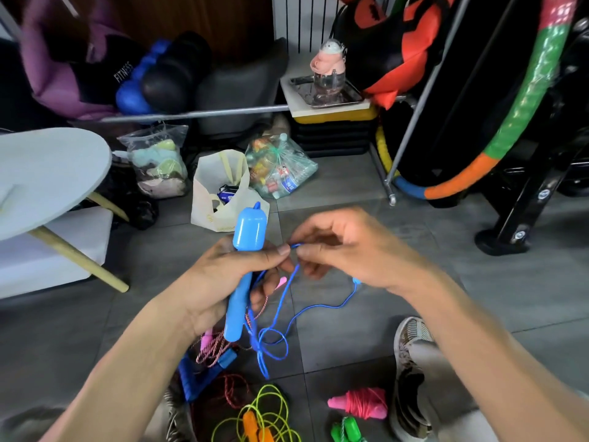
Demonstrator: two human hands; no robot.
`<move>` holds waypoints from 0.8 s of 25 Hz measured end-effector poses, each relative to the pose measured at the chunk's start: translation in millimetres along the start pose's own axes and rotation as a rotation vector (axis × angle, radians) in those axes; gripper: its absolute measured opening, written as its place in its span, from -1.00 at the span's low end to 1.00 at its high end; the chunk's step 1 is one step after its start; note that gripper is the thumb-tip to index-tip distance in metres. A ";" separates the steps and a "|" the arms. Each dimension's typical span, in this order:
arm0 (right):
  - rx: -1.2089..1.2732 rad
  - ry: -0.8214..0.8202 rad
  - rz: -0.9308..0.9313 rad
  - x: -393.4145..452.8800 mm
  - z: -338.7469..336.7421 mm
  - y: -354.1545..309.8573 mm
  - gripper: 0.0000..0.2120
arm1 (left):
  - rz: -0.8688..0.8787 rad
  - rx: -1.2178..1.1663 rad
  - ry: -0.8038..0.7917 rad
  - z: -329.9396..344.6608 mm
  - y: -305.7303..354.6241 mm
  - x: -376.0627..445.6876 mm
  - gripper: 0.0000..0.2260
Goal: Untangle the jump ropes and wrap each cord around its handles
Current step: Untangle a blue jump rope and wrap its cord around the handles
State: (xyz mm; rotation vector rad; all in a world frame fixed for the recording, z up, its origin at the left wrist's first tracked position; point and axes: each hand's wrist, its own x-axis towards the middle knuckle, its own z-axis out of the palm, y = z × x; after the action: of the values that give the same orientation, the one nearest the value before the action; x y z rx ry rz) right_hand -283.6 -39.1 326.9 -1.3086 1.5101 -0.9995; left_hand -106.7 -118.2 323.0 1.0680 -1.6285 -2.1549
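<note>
Here the left hand [223,275] grips the blue handle [245,250] while the right hand [347,247] pinches its blue cord [287,301].

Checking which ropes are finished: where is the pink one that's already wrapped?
The wrapped pink rope lies on the floor low and right of centre in the head view, just left of the shoe, above the green handles.

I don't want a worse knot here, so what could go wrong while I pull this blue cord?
The blue cord pinched by the right hand loops among the red-and-white twisted rope below; pulling may tighten that tangle. The left hand grips the blue handle and cord together, which could hinder feeding slack.
</note>
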 end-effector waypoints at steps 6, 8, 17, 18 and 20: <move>-0.147 0.834 0.125 0.8 -82.0 25.0 -0.84 | 0.027 0.018 0.067 -18.9 0.2 -1.7 -0.78; -0.477 0.782 0.178 -1.5 -82.4 28.4 -0.78 | 0.034 0.009 0.055 -19.4 -0.6 -3.4 -0.79; 0.070 -0.108 0.165 3.7 -5.0 1.1 -0.94 | 0.007 0.056 0.018 -4.9 -2.1 -2.6 -0.79; 0.077 -0.070 0.143 3.7 -14.0 -0.4 -0.97 | 0.003 0.056 0.022 -6.1 -2.9 -2.2 -0.79; 0.060 -0.045 0.071 3.9 -30.7 -2.4 -0.95 | 0.009 0.055 0.038 -9.0 -3.8 -1.8 -0.80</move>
State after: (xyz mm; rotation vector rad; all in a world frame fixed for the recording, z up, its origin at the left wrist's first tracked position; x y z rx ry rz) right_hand -312.6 -42.4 337.8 -1.2190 1.4715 -0.9571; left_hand -98.5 -122.4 319.2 1.1082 -1.6815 -2.0820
